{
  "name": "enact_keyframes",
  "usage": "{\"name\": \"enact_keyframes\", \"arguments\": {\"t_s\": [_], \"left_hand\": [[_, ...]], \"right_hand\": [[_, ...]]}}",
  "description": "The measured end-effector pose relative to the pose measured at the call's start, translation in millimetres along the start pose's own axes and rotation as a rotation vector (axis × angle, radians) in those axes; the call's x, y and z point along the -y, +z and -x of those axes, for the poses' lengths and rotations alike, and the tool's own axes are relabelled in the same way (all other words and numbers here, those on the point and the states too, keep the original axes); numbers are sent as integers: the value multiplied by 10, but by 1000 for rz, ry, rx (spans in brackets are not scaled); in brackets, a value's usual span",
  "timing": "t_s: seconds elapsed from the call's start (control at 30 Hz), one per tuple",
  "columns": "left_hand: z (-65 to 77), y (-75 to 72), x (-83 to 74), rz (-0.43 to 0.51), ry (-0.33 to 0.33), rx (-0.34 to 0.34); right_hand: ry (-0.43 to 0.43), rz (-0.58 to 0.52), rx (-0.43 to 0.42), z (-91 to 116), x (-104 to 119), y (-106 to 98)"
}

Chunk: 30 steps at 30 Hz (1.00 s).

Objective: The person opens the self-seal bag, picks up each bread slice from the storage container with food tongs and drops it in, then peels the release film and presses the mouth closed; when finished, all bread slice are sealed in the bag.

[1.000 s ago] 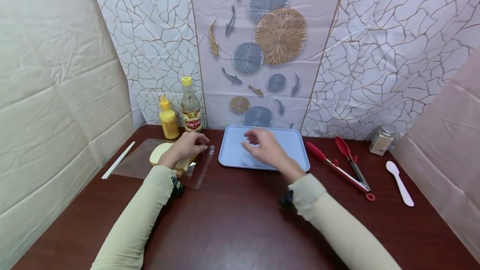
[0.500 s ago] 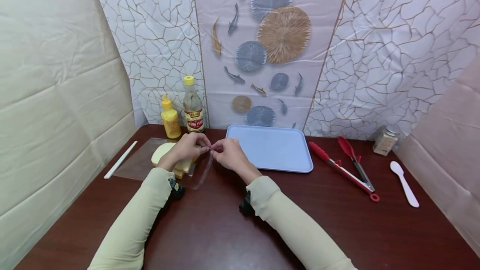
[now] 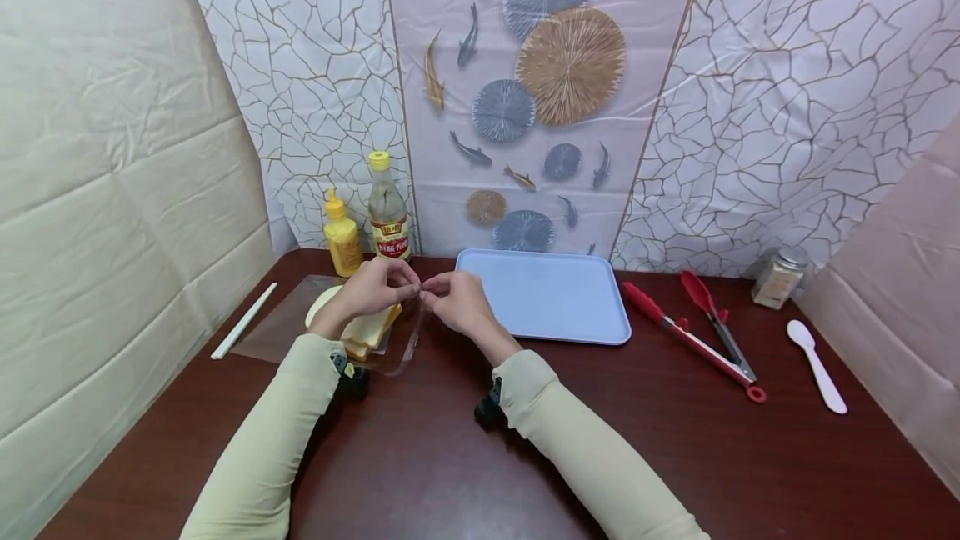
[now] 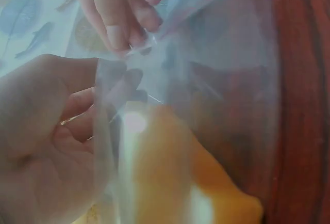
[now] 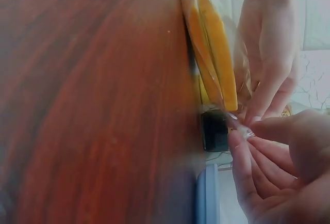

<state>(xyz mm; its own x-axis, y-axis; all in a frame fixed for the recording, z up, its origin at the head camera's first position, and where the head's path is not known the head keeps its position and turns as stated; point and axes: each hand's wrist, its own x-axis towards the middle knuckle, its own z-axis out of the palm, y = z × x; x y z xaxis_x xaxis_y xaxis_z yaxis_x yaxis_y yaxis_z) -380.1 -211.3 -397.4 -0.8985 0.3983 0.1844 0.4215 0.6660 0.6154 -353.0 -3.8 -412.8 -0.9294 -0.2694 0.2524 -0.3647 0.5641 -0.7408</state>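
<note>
Bread slices (image 3: 369, 330) lie inside a clear plastic bag (image 3: 403, 350) on the left of the table. My left hand (image 3: 372, 288) reaches over the bread and pinches the bag's right edge at its far corner. Opposite it, fingertips almost meeting, my right hand (image 3: 462, 304) pinches the same edge between thumb and forefinger. Crusts of the bread (image 5: 215, 53) show through the film in the right wrist view. Up close in the left wrist view, the raised film of the bag (image 4: 227, 90) partly veils the left fingers.
A blue tray (image 3: 551, 294) sits just right of the hands. Behind them stand a yellow squeeze bottle (image 3: 343, 244) and a glass sauce bottle (image 3: 388, 219). A white stick (image 3: 243, 322) lies far left; red tongs (image 3: 705, 348), a spice jar (image 3: 780, 277) and a white spoon (image 3: 817, 369) are right.
My right hand has moved left from above the tray to the bag's edge and now pinches it beside the left hand. The bag's edge has shifted slightly; the left hand has barely moved.
</note>
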Motion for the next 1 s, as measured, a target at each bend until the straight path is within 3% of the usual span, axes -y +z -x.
{"name": "enact_keyframes", "arguments": {"t_s": [0.3,0.5,0.63,0.8,0.9,1.0], "left_hand": [[0,-24,-44,128,21,-35],[1,-30,-75,162,24,-13],[6,-31,-79,158,47,6],[3,-18,-92,114,78,6],[-2,-18,-91,98,68,-17],[-13,-21,-80,96,56,-34]], "right_hand": [[-30,-44,-29,-29,-59,-32],[-73,28,-43,-16,-32,-61],[-98,124,-59,-10,-10,-77],[-67,191,-86,-2,-6,-115],[-49,178,-86,-4,-31,-130],[-42,88,-59,-14,-71,-130]]}}
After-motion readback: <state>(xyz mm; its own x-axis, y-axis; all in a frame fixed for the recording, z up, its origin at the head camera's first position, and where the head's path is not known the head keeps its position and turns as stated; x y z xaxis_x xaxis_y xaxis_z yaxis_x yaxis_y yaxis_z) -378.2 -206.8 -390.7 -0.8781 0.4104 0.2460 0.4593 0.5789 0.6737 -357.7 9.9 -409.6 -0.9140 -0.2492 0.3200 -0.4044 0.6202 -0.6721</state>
